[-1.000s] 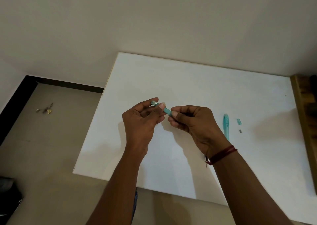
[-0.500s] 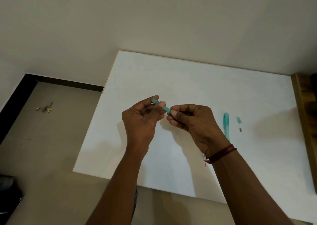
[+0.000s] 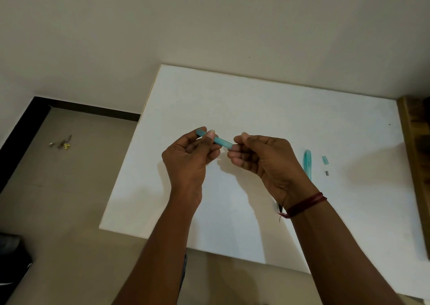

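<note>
With left fingers (image 3: 210, 135) and right fingers (image 3: 242, 139) pinching the teal barrel (image 3: 221, 141) ends, I'd twist gently, holding it straight between them.

Thing in hand is a short teal tube (image 3: 222, 141), prob a pen barrel w/o its tip. It's plain, slim, straight and semi-see-through at the right end. It's held up in the air over the white table (image 3: 256, 109), not touching it, lying approx level w/ the left end a bit higher and farther away. Left hand (image 3: 188, 158) pinches the left half btw thumb & fingertips, and right hand (image 3: 263, 158) pinches the very end on the right side.
</note>
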